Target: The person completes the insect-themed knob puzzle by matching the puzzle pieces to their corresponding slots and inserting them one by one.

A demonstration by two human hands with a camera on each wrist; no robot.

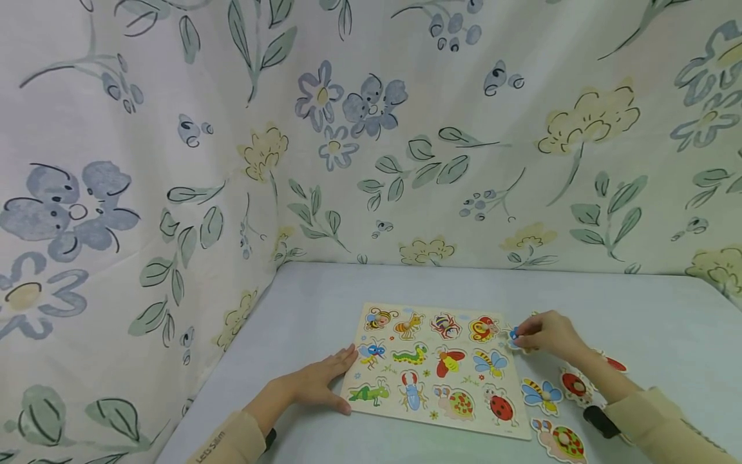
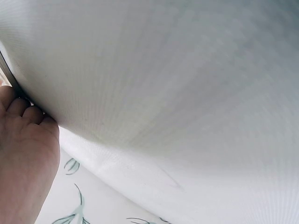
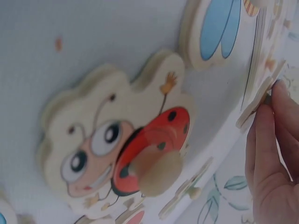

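A wooden insect puzzle board [image 1: 426,415] lies on the table with several printed bug pictures in rows. My left hand [image 1: 319,381] rests at the board's left edge, fingers extended and thumb near the lower corner. Only part of that palm [image 2: 28,154] shows in the left wrist view. Just off the board's upper right edge, my right hand [image 1: 551,336] pinches a puzzle piece [image 1: 513,338] with blue on it. In the right wrist view this puzzle piece [image 3: 256,105] is seen nearly edge-on between thumb and fingers, so its picture is hidden.
Right of the board lie loose knobbed pieces: a yellow-and-blue winged insect [image 1: 542,394], a snail [image 1: 561,441] and a ladybug [image 1: 576,385]. Another red piece [image 1: 616,365] is partly behind the right forearm. A floral curtain [image 1: 429,193] hangs behind the table.
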